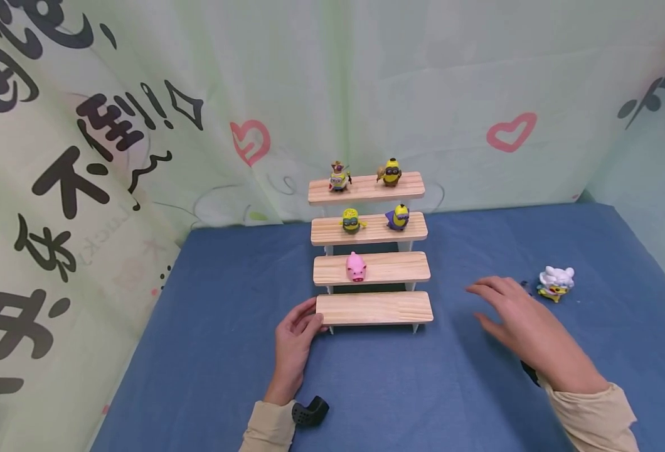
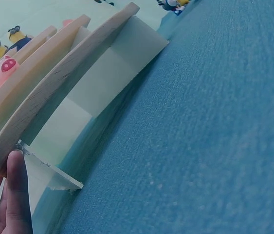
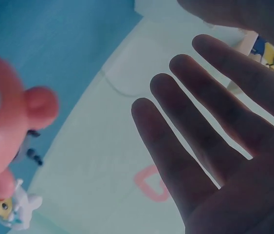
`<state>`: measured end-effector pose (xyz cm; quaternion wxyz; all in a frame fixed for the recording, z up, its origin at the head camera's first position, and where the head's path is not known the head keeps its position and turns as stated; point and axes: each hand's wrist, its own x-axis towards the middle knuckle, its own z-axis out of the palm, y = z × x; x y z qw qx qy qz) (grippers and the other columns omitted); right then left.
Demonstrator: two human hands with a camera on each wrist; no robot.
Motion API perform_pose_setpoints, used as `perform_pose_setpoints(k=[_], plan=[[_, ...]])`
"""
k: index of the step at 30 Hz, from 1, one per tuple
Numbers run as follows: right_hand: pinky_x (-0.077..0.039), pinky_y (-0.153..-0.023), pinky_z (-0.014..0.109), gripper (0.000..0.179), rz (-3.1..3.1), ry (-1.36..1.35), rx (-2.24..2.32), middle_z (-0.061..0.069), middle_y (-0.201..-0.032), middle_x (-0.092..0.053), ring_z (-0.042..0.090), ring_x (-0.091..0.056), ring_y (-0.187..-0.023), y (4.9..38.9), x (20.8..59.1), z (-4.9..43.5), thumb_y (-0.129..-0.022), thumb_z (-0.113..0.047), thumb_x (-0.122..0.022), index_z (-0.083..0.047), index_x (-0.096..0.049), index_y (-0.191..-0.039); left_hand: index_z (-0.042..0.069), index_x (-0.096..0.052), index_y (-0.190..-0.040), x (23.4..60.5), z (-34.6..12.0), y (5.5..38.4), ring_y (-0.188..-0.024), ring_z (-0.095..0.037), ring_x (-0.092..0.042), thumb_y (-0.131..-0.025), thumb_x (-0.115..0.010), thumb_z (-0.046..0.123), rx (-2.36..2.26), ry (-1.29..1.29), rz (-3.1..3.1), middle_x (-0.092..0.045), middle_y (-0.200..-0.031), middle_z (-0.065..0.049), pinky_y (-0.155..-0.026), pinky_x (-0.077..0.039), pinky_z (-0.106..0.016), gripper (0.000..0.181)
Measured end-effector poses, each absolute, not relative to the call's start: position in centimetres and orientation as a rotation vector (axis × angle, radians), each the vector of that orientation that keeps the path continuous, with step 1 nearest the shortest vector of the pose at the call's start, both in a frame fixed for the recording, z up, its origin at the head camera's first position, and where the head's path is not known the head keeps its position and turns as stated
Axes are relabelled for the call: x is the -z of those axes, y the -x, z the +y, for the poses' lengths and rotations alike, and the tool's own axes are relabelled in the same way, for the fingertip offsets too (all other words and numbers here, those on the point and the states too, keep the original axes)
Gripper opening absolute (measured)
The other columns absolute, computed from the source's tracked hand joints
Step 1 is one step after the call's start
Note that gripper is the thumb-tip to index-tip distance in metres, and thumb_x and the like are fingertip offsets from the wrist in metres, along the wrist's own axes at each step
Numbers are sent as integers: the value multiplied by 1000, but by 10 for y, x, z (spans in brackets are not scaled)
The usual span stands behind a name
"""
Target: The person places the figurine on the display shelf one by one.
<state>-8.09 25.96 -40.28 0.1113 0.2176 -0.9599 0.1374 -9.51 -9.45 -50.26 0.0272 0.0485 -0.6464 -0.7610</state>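
A wooden tiered display stand (image 1: 373,309) stands mid-table. My left hand (image 1: 297,342) pinches the left end of its lowest board, thumb on top and fingers beneath, also visible in the left wrist view. A pink pig figurine (image 1: 356,267) is on the board above. Higher up are two Minion figurines, one yellow (image 1: 351,221) and one purple-caped (image 1: 398,217). My right hand (image 1: 536,333) is over the cloth right of the stand, fingers extended, holding nothing. Beside it sits a white-topped figurine (image 1: 556,282). The right wrist view shows a pink round-eared figurine (image 3: 3,117), hidden in the head view.
Two more Minion figurines, one crowned (image 1: 339,177) and one dark-clad (image 1: 390,172), stand on the top board. Blue cloth (image 1: 225,301) covers the table. A pale curtain with hearts (image 1: 434,94) hangs behind and along the left side.
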Motion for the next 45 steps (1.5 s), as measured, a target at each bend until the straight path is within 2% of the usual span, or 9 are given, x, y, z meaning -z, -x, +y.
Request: perform_pose_setpoints(k=[3,8,11,14,21,28,32,38,45], plan=[[-54,-81,54,50,-2816,-628,-398,18,-115,-62,37,-57,-106,80,406,266,-71,1,-86,-1,-66,-116,-1,-59,-131,502,-94,95,-94,-14,-67,-92,-70,7,2344,-149,-2001,-62,-127,-21,-79,-61,-27,41],[-54,-70,44,50,-2792,-629,-392,17,-113,-63,31,-56,-95,78,411,280,-69,-1,-86,-1,-67,-115,-1,-59,-131,502,-94,95,-94,-14,-67,-92,-70,6,2348,-145,-1998,-62,-126,-21,-79,-60,-27,41],[-53,-74,47,49,-2804,-622,-402,18,-113,-63,32,-56,-95,77,413,288,-70,-2,-86,0,-67,-114,-1,-59,-131,502,-94,95,-94,-14,-67,-92,-70,6,2347,-142,-1998,-62,-126,-21,-79,-60,-27,41],[-51,-84,58,48,-2870,-574,-420,20,-115,-62,41,-55,-106,76,414,294,-72,-4,-86,2,-66,-115,-2,-59,-131,501,-94,95,-93,-14,-67,-92,-70,5,2347,-143,-1996,-62,-126,-21,-79,-60,-26,41],[-50,-86,62,46,-3001,-481,-417,25,-116,-60,43,-53,-108,75,415,304,-76,-9,-83,5,-65,-116,-1,-59,-131,502,-94,95,-94,-14,-67,-92,-70,7,2339,-148,-2006,-62,-126,-21,-78,-60,-26,41],[-49,-86,64,47,-3018,-491,-402,28,-116,-60,46,-53,-107,74,422,313,-76,-15,-85,6,-66,-114,-1,-59,-131,504,-95,95,-94,-14,-67,-92,-70,6,2337,-144,-2005,-62,-127,-21,-78,-60,-27,41],[-50,-83,61,44,-2991,-500,-415,27,-112,-63,45,-57,-103,75,427,316,-77,-15,-84,6,-67,-111,-1,-59,-131,504,-95,96,-94,-15,-67,-92,-70,7,2337,-142,-2007,-62,-127,-21,-78,-60,-27,41],[-54,-67,46,27,-2939,-523,-429,16,-96,-67,29,-63,-82,74,435,317,-74,-10,-85,0,-70,-95,0,-59,-131,505,-95,96,-94,-15,-67,-92,-70,7,2340,-151,-2010,-62,-127,-20,-78,-60,-27,41],[-54,-67,48,27,-2975,-497,-436,21,-101,-65,32,-63,-85,73,435,318,-75,-10,-85,-1,-70,-95,0,-60,-130,504,-94,96,-95,-15,-67,-92,-70,7,2331,-149,-2014,-62,-127,-20,-78,-60,-27,41]])
